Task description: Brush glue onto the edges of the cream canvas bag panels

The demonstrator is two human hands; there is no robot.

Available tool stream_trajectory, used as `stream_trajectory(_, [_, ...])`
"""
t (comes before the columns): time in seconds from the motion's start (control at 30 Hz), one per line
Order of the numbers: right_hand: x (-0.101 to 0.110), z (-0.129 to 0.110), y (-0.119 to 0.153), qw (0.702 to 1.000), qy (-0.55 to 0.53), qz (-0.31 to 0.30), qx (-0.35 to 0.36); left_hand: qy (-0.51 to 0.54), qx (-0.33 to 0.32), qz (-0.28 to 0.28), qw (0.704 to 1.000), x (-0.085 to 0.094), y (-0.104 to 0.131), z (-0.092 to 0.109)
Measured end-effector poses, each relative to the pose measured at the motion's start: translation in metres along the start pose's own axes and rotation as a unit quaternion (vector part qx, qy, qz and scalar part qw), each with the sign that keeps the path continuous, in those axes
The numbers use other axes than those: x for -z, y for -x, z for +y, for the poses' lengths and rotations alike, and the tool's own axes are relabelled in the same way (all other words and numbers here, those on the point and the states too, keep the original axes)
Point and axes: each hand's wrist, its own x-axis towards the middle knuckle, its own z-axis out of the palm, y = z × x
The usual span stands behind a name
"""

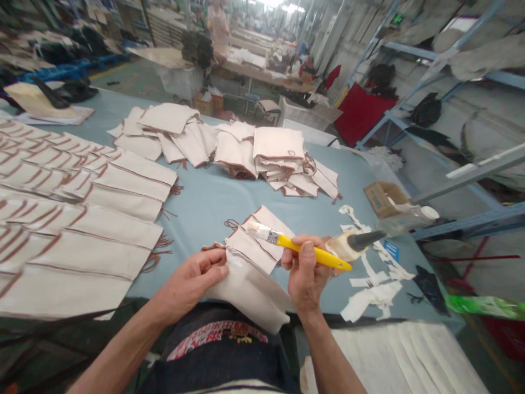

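Between the pinched thumb and fingers of the left hand point(192, 282), a cream fabric piece point(252, 293) is gripped by its upper edge, draping toward the right wrist. The right hand point(305, 268) closes its fingers around a yellow-handled paintbrush point(332, 260), bristles angled leftward. Just beyond both hands' fingertips lie brown-trimmed pieces point(268, 219); farther out, stacked pouches point(279, 143) line the blue-green table point(205, 202). White scraps point(371, 301) lie right of the right fingers.

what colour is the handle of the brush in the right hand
The handle is yellow; it shows best in the head view.
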Motion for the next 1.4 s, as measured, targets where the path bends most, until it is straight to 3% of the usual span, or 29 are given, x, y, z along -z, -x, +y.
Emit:
stream_trajectory(0.17, [0.005,0.010,0.002,0.997,0.074,-0.009,-0.035,-0.217,-0.143,0.032,0.965,-0.009,0.007,-0.001])
stream_trajectory(0.3, [0.006,0.011,0.000,0.997,0.069,-0.004,-0.040,-0.280,-0.232,0.024,0.931,-0.016,0.012,-0.008])
stream_trajectory(0.57, [0.000,0.013,-0.006,0.998,0.048,-0.040,-0.028,-0.291,-0.258,0.017,0.921,-0.022,0.014,-0.015])
stream_trajectory(0.77, [-0.007,0.010,-0.019,0.997,0.062,-0.043,-0.004,-0.173,-0.253,-0.032,0.951,-0.026,0.016,-0.003])
stream_trajectory(0.97, [-0.016,0.025,-0.038,0.977,0.134,-0.161,-0.028,-0.072,-0.169,-0.101,0.978,-0.025,0.014,0.011])
stream_trajectory(1.03, [-0.017,0.025,-0.039,0.977,0.151,-0.150,-0.014,-0.004,-0.104,-0.140,0.985,-0.024,0.013,0.014])
stream_trajectory(1.13, [-0.015,0.020,-0.038,0.978,0.190,-0.070,0.047,0.092,-0.018,-0.178,0.980,-0.018,0.012,0.019])
stream_trajectory(1.23, [-0.010,0.014,-0.034,0.973,0.211,-0.038,0.088,0.065,-0.021,-0.141,0.988,-0.009,0.006,0.024])
stream_trajectory(1.4, [-0.003,0.020,-0.022,0.967,0.205,-0.094,0.115,-0.021,-0.027,-0.057,0.998,0.000,-0.015,0.024])
